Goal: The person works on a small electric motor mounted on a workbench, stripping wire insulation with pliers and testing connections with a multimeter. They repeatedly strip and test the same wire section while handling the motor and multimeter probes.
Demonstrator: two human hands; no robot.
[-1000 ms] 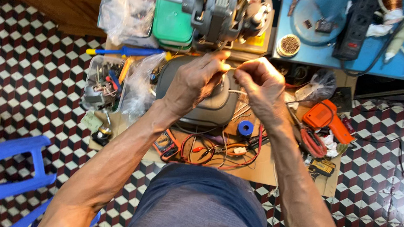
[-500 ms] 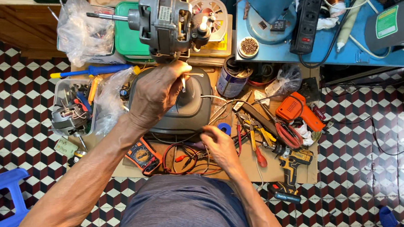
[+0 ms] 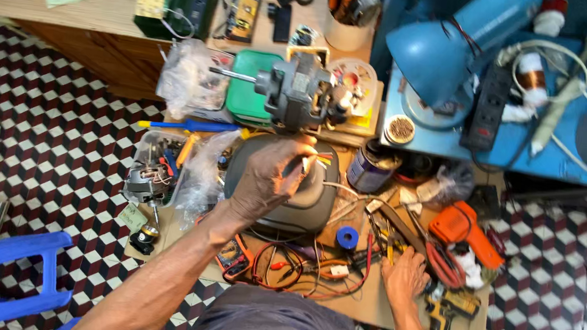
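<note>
room: cluttered surface, bare only at near edge | left hand pinched on coloured wires over dark housing, below motor | right hand spread flat beside pliers

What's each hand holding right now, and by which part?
The left hand pinches a bundle of coloured wires near their free ends, below the grey motor. The right hand rests among tools on the cardboard; whether it grips anything cannot be told.
</note>
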